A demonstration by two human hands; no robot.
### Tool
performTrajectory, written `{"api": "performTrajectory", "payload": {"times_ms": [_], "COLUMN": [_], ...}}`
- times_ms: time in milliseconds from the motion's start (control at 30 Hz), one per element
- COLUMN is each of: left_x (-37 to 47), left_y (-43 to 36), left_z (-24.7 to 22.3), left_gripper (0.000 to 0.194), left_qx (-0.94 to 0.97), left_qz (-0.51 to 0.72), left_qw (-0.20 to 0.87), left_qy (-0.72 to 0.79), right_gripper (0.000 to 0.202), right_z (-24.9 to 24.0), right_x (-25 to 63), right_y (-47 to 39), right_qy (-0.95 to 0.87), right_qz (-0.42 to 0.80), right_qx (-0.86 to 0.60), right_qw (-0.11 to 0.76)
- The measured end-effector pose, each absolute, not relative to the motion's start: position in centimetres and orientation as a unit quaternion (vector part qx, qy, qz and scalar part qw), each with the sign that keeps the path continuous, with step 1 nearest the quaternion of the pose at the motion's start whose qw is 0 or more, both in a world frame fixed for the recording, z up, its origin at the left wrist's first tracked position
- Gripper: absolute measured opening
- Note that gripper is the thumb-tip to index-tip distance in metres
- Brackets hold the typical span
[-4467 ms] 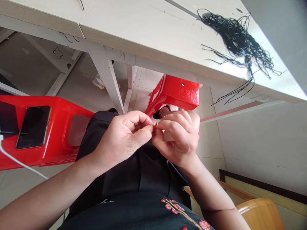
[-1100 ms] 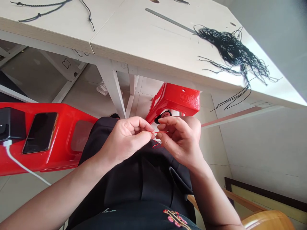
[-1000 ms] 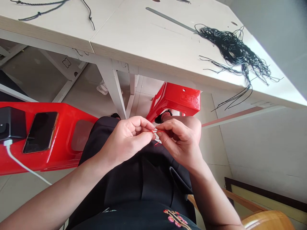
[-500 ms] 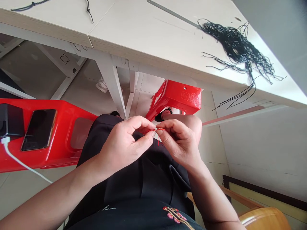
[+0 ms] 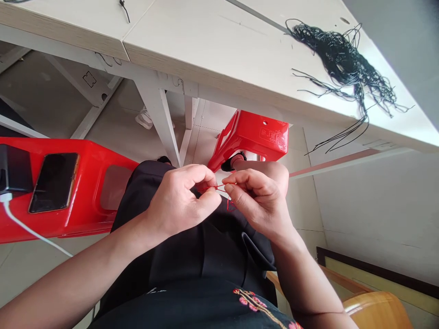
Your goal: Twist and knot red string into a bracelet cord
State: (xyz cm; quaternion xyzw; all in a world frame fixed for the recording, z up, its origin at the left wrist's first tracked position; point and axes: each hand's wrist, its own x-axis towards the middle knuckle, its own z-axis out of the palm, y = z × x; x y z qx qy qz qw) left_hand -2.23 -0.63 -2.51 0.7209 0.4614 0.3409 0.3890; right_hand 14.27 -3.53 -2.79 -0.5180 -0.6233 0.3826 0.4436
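Above my lap, a thin red cord [image 5: 220, 186] runs between my two hands, with a short stretch of it showing in the gap. My left hand [image 5: 187, 196] pinches one part of the cord between thumb and curled fingers. The thumb and forefinger of my right hand [image 5: 257, 196] grip the other part. A small loose loop or end of the cord dangles just below the right fingertips. Whether there is a knot in the cord is too small to tell.
A bundle of black cords [image 5: 346, 64] lies on the white table [image 5: 206, 41], some ends hanging over its edge. Beside it is a thin metal strip [image 5: 257, 16]. At left, a red stool [image 5: 89, 183] holds a phone [image 5: 55, 183] and a black box [image 5: 15, 169] with a white cable.
My fingertips have drawn slightly apart, so more red cord shows between them. The view has shifted a little; the table things appear otherwise unmoved.
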Motion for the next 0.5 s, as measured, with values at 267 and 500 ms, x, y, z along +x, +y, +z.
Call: {"api": "performTrajectory", "payload": {"times_ms": [267, 500], "left_x": [-2.60, -2.00], "left_y": [-0.27, -0.66], "left_z": [-2.65, -2.56], "left_gripper": [0.020, 0.007], "left_qx": [0.632, 0.624], "left_qz": [0.311, 0.324], "left_qw": [0.556, 0.576], "left_qy": [0.442, 0.417], "right_gripper": [0.006, 0.008], "right_z": [-2.23, -2.49], "right_x": [14.76, 14.08], "right_y": [-3.23, -2.94], "right_qy": [-0.569, -0.574], "right_qz": [0.386, 0.388], "right_qx": [-0.537, -0.510], "right_qw": [0.488, 0.509]}}
